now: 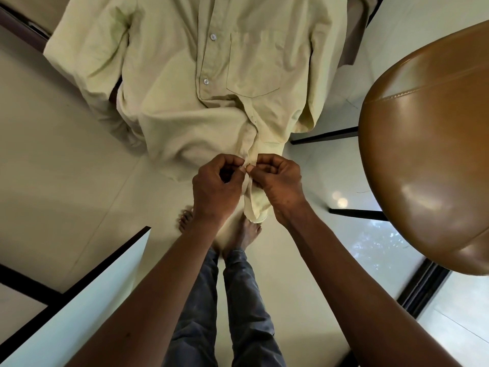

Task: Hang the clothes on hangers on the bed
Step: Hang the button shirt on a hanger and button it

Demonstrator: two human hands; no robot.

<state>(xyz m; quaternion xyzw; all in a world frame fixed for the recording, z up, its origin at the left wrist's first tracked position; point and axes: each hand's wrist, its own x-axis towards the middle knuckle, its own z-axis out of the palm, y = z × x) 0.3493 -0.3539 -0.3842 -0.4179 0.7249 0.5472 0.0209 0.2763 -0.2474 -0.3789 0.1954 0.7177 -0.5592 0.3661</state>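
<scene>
A pale yellow-green button-up shirt (185, 83) with white buttons and a chest pocket fills the upper middle of the view, spread out and running away from me. My left hand (215, 189) and my right hand (277, 186) meet at the near end of its front placket, each pinching one edge of the fabric between thumb and fingers. A narrow end of the shirt hangs down below my hands. No hanger is visible; the far end of the shirt is cut off by the frame's top.
A brown leather chair seat (428, 144) bulges in at the right. A white panel with dark edging (87, 295) juts in at lower left. Below are a pale tiled floor (66, 154), my bare feet and grey trousers (238, 300).
</scene>
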